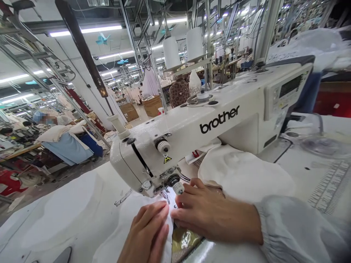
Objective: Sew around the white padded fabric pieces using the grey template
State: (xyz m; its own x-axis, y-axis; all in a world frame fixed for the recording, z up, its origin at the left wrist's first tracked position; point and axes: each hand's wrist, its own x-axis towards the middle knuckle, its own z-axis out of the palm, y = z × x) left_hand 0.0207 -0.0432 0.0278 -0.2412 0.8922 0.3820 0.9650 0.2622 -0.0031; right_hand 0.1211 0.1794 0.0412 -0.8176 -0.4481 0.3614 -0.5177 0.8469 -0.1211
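Fingers (150, 212) of the left hand (144, 233) lie straight and unclenched on smooth white cloth (124, 219), which reaches the small metal foot (167, 198) of a glossy, box-shaped machine (181, 128). Right hand (208, 210) bends its fingers beside the cloth's edge; whether they pinch it cannot be told. Further right: a soft, rounded white bundle (241, 170), a gathered, pale fabric cuff (267, 226) and a finely marked flat ruler (330, 186).

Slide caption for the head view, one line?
Left hand on white cloth, right hand alongside, at a Brother sewing machine.

Left hand (149, 228) lies near curled right hand (204, 209).
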